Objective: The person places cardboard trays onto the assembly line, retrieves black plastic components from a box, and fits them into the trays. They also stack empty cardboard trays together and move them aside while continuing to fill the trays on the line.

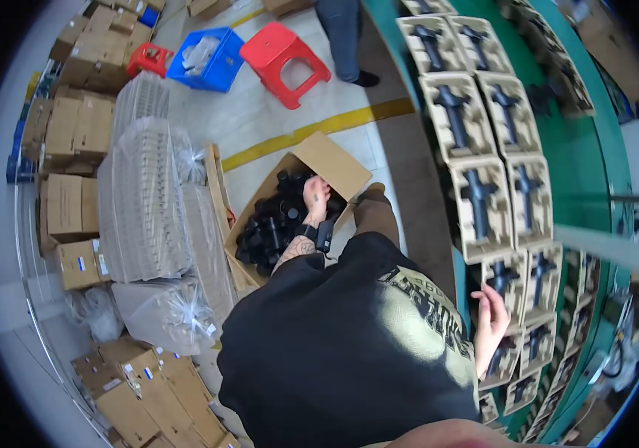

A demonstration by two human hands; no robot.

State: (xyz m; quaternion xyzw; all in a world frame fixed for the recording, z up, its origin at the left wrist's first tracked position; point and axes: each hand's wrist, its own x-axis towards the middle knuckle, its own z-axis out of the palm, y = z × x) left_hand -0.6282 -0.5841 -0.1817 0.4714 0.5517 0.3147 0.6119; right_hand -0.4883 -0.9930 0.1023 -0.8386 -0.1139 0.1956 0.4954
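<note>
My left hand (316,197) is down in an open cardboard box (343,166), among a heap of black plastic parts (271,224). Its fingers curl downward, and whatever they grip is hidden. A dark device is strapped at that wrist. On the other side, my right hand (489,319) hovers by the edge of the green table, its fingers loosely extended and nothing visible in them. Closest to it is a moulded pulp tray (515,305) holding a black T-shaped part (501,275).
Rows of similar trays (476,211) line the green table (584,160). Stacked pulp trays in clear plastic (144,198) and brown cartons (80,127) stand left. Farther off are a red stool (278,52), a blue bin (218,75) and another person's leg (340,37).
</note>
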